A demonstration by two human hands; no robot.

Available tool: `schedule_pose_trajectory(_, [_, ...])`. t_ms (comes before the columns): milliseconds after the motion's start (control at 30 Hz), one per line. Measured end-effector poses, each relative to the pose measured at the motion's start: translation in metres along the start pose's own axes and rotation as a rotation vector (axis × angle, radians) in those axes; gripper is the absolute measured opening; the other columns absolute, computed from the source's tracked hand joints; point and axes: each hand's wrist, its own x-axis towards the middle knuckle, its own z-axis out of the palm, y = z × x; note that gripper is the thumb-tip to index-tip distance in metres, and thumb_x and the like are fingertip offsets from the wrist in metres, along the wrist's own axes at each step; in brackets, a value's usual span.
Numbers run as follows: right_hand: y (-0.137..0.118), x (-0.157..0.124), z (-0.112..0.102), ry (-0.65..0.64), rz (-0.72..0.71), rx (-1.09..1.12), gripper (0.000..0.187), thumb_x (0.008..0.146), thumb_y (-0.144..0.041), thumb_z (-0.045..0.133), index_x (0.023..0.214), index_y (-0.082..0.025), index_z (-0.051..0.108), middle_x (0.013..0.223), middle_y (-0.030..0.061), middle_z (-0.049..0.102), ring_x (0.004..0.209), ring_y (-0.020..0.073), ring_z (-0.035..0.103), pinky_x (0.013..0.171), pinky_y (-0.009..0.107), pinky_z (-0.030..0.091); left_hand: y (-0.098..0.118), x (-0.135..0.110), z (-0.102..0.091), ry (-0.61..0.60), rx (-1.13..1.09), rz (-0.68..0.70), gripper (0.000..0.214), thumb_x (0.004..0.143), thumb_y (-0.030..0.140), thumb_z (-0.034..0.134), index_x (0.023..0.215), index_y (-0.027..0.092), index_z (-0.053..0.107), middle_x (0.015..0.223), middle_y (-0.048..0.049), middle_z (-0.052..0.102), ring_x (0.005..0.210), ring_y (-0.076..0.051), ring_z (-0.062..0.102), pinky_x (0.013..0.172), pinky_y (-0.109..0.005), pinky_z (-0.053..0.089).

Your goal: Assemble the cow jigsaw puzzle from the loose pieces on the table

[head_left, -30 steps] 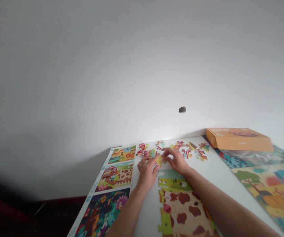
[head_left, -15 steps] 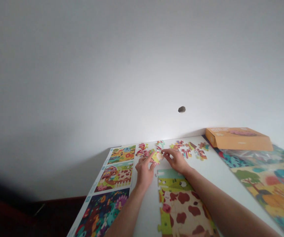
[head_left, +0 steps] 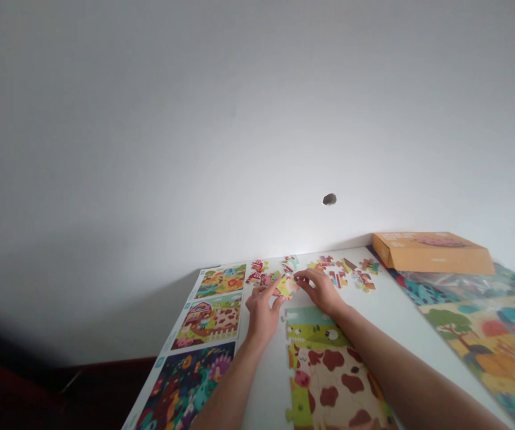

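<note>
Between both hands is a yellow-green and beige jigsaw puzzle piece, just above the far end of the partly joined puzzle. My left hand grips its left side between thumb and fingers. At its right edge, my right hand pinches with thumb and index finger. Nearer to me lies the joined puzzle section, showing a brown-spotted cow, sheep and green fields; my right forearm covers part of its right side. Loose pieces with a red barn and a pink pig lie beyond my left hand.
More loose pieces lie beyond my right hand. A picture sheet runs along the table's left side. On the right are an orange box, a clear plastic bag and another colourful puzzle picture. A white wall rises behind.
My left fingers have shifted slightly on the puzzle piece, and more of it shows. My right hand stays almost in place; the other things have not moved.
</note>
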Motion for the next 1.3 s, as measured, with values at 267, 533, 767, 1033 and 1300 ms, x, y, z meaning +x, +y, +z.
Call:
schedule_pose_trajectory(267, [0.0, 0.0, 0.0, 0.013, -0.001, -0.021, 0.021, 0.098, -0.032, 0.051, 0.107, -0.025, 0.068, 0.093, 0.0039, 0.071, 0.08, 0.017, 0.064, 0.077, 0.03, 0.051, 0.008, 0.0, -0.003, -0.009, 0.035, -0.023, 0.05, 0.082, 0.014, 0.067, 0.127, 0.033, 0.065, 0.087, 0.0006, 0.074, 0.102, -0.023, 0.062, 0.099, -0.04, 0.047])
schedule_pose_trajectory(533, [-0.002, 0.0, -0.001, 0.043, -0.021, -0.025, 0.022, 0.099, -0.032, 0.05, 0.106, -0.025, 0.07, 0.092, 0.0045, 0.07, 0.082, 0.0177, 0.064, 0.077, 0.03, 0.05, 0.014, -0.001, -0.006, -0.008, 0.068, -0.026, 0.046, 0.08, 0.019, 0.073, 0.123, 0.031, 0.068, 0.089, 0.0009, 0.077, 0.107, -0.025, 0.06, 0.099, -0.042, 0.045])
schedule_pose_trajectory(767, [0.0, 0.0, -0.001, 0.038, -0.015, -0.026, 0.024, 0.099, -0.034, 0.05, 0.109, -0.027, 0.07, 0.093, 0.0047, 0.07, 0.082, 0.018, 0.064, 0.077, 0.031, 0.05, 0.02, 0.0, -0.009, -0.009, 0.076, -0.046, 0.046, 0.079, 0.018, 0.072, 0.122, 0.033, 0.068, 0.086, 0.0016, 0.077, 0.108, -0.025, 0.061, 0.1, -0.042, 0.043])
schedule_pose_trajectory(1033, [-0.002, 0.0, -0.001, 0.038, -0.013, 0.0, 0.024, 0.099, -0.034, 0.05, 0.109, -0.026, 0.07, 0.093, 0.0048, 0.07, 0.081, 0.0176, 0.063, 0.077, 0.031, 0.049, 0.02, 0.0, -0.009, 0.003, 0.091, -0.041, 0.046, 0.078, 0.015, 0.072, 0.121, 0.033, 0.069, 0.084, 0.002, 0.077, 0.109, -0.025, 0.06, 0.099, -0.042, 0.043])
schedule_pose_trajectory(1300, [0.001, 0.0, -0.001, 0.03, -0.012, 0.0, 0.024, 0.099, -0.033, 0.05, 0.11, -0.027, 0.07, 0.094, 0.0045, 0.07, 0.082, 0.0176, 0.064, 0.078, 0.031, 0.05, 0.017, 0.0, -0.008, 0.008, 0.094, -0.036, 0.047, 0.078, 0.015, 0.073, 0.122, 0.032, 0.068, 0.085, 0.0013, 0.078, 0.108, -0.025, 0.06, 0.097, -0.042, 0.043])
